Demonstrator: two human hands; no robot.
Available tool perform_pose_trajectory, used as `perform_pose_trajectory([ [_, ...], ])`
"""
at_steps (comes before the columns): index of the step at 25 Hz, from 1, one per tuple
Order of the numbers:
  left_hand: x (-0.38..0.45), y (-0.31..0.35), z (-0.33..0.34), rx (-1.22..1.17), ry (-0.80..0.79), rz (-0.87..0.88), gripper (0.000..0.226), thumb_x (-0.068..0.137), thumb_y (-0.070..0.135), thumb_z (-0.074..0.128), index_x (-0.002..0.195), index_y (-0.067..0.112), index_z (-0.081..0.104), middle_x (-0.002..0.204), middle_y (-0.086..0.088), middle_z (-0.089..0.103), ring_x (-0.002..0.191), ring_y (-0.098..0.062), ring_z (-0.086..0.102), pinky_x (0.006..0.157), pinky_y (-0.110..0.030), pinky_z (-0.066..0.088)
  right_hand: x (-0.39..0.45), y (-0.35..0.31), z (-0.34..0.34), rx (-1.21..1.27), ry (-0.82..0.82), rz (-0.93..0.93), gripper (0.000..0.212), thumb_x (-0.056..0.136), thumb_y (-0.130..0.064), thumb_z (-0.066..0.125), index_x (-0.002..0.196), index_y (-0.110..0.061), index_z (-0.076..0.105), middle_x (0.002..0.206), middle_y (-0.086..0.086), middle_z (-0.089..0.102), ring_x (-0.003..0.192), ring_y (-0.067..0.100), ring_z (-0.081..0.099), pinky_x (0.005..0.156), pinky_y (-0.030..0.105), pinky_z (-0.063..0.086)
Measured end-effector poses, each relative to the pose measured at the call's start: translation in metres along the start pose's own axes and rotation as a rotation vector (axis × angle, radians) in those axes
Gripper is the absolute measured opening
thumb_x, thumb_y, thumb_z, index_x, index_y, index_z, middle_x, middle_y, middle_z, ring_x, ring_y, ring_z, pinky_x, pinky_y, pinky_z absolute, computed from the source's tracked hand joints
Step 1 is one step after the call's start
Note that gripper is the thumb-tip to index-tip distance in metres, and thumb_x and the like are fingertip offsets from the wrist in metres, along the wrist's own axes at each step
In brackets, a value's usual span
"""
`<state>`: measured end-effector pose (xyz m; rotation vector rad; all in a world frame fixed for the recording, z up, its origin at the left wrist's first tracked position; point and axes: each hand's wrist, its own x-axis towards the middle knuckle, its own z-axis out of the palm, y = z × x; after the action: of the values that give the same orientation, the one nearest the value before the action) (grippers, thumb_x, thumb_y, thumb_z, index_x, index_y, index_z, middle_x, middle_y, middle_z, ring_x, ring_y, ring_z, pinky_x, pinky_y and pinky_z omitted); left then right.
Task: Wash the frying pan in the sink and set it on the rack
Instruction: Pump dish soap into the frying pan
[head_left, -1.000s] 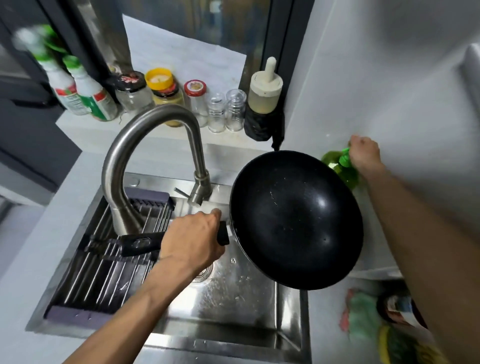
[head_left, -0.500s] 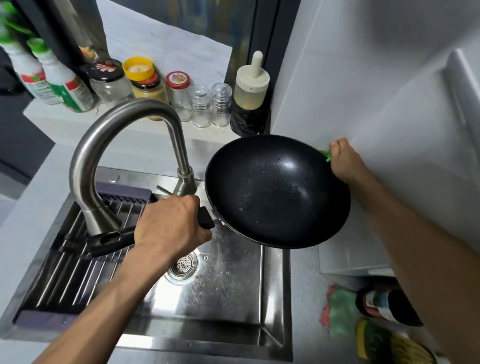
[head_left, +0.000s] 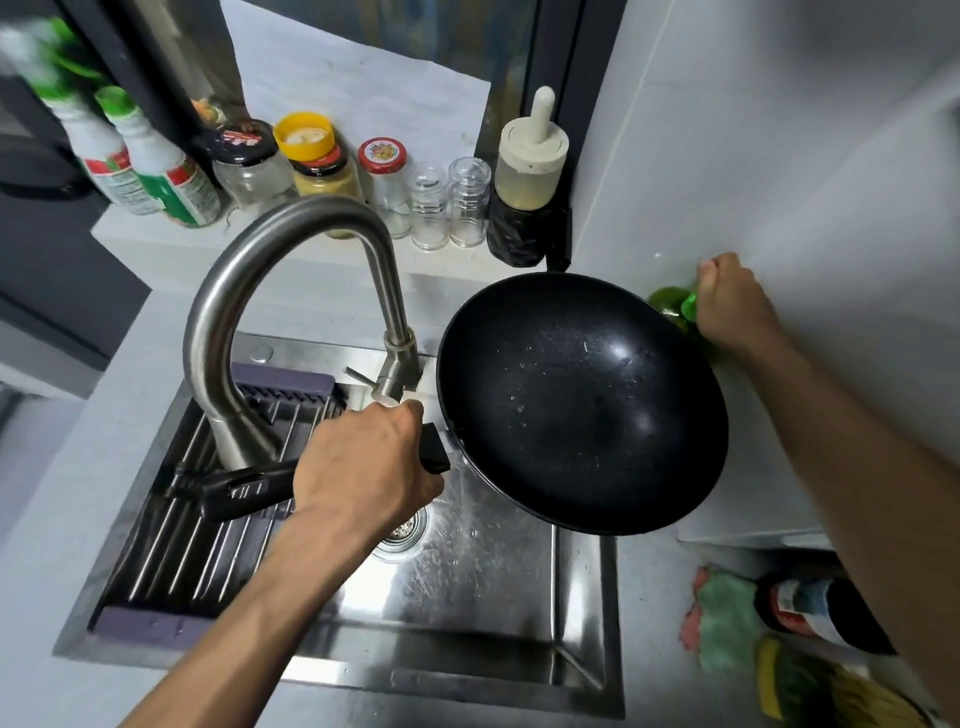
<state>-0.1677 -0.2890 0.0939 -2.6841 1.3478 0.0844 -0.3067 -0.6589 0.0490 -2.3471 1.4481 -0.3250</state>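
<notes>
Now, left hand (head_left: 363, 467) grips frying pan (head_left: 582, 405) handle (over sink (head_left: 467, 597)) — right hand (head_left: 727, 306) clasps green bottle (head_left: 670, 304).

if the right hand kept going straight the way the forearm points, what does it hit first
Probably the white wall. The right hand already grips the top of the green bottle beside the frying pan, and the forearm points up and away toward the wall just behind it. Depth is unclear.

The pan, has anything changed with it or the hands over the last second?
Little changed. The left hand still grips the pan by its handle above the sink, and the right hand still holds the green bottle. No water runs from the faucet.
</notes>
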Motion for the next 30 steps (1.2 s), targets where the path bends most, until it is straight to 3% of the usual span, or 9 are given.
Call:
perform_pose_trajectory([
  [4,-0.007,0.005,0.008,-0.02,-0.026,-0.003,0.035,0.067,0.05,0.061,0.09,0.024,0.056,0.08,-0.003,0.067,0.072,-0.029,0.066,0.055,-0.031,0.034,-0.011,0.004,0.012,0.055,0.066,0.029,0.041,0.107,-0.035,0.026,0.119,-0.001,0.045,0.12,0.034,0.053,0.106,0.049,0.054,0.083,0.046,0.041],
  [9,-0.029,0.0,0.022,-0.047,-0.036,-0.022,0.039,0.069,0.054,0.062,0.094,0.025,0.056,0.083,-0.002,0.068,0.077,-0.027,0.067,0.055,-0.031,0.037,-0.012,-0.009,0.0,0.075,-0.01,0.146,0.047,0.107,-0.039,0.027,0.13,-0.001,0.044,0.134,0.032,0.048,0.12,0.047,0.049,0.097,0.048,0.039],
  [13,-0.06,-0.011,0.05,-0.096,-0.107,-0.06,0.038,0.069,0.053,0.062,0.094,0.025,0.057,0.079,-0.002,0.069,0.073,-0.027,0.067,0.054,-0.031,0.039,-0.043,-0.033,-0.016,0.026,0.302,-0.013,0.047,0.102,-0.039,0.038,0.129,-0.003,0.052,0.14,0.021,0.046,0.122,0.042,0.048,0.099,0.046,0.039],
  [15,-0.079,-0.019,0.071,-0.097,-0.17,-0.101,0.037,0.069,0.05,0.063,0.096,0.026,0.056,0.081,-0.001,0.069,0.075,-0.025,0.067,0.055,-0.031,0.041,-0.088,-0.062,-0.008,0.188,0.392,-0.158,0.037,0.096,-0.033,0.046,0.117,-0.006,0.061,0.127,0.013,0.059,0.114,0.035,0.056,0.095,0.043,0.044],
  [18,-0.101,-0.03,0.101,-0.104,-0.25,-0.145,0.035,0.072,0.044,0.061,0.1,0.025,0.055,0.085,-0.001,0.069,0.078,-0.024,0.067,0.059,-0.031,0.044,-0.178,-0.131,0.024,0.593,-0.077,-0.338,0.018,0.091,-0.021,0.062,0.108,-0.016,0.067,0.107,-0.007,0.069,0.1,0.014,0.066,0.092,0.041,0.054],
  [21,-0.108,-0.039,0.128,-0.102,-0.278,-0.136,0.029,0.075,0.038,0.059,0.1,0.023,0.055,0.086,-0.002,0.069,0.08,-0.024,0.067,0.06,-0.032,0.044,-0.234,-0.213,0.05,0.938,-0.694,-0.293,0.06,0.086,-0.025,0.073,0.14,-0.027,0.049,0.14,-0.008,0.055,0.124,0.009,0.054,0.106,0.033,0.046],
  [23,-0.109,-0.047,0.141,-0.102,-0.289,-0.143,0.026,0.077,0.034,0.057,0.099,0.022,0.055,0.087,-0.003,0.07,0.08,-0.025,0.068,0.06,-0.032,0.042,-0.247,-0.257,0.06,1.138,-0.905,-0.22,0.078,0.082,-0.025,0.075,0.149,-0.028,0.035,0.15,0.0,0.048,0.135,0.017,0.047,0.113,0.036,0.036],
  [26,-0.109,-0.057,0.158,-0.116,-0.296,-0.142,0.023,0.077,0.031,0.057,0.098,0.021,0.057,0.086,-0.002,0.069,0.079,-0.024,0.068,0.059,-0.031,0.039,-0.246,-0.283,0.066,1.243,-0.954,-0.191,0.044,0.082,-0.023,0.073,0.123,-0.022,0.057,0.115,-0.001,0.07,0.114,0.018,0.064,0.109,0.04,0.041],
  [30,-0.112,-0.067,0.182,-0.157,-0.331,-0.162,0.028,0.075,0.037,0.061,0.098,0.02,0.057,0.086,0.0,0.069,0.079,-0.022,0.067,0.059,-0.031,0.038,-0.242,-0.225,0.059,1.309,-0.794,-0.16,0.011,0.085,-0.021,0.07,0.094,-0.026,0.071,0.085,-0.006,0.068,0.084,0.013,0.063,0.093,0.037,0.047],
])
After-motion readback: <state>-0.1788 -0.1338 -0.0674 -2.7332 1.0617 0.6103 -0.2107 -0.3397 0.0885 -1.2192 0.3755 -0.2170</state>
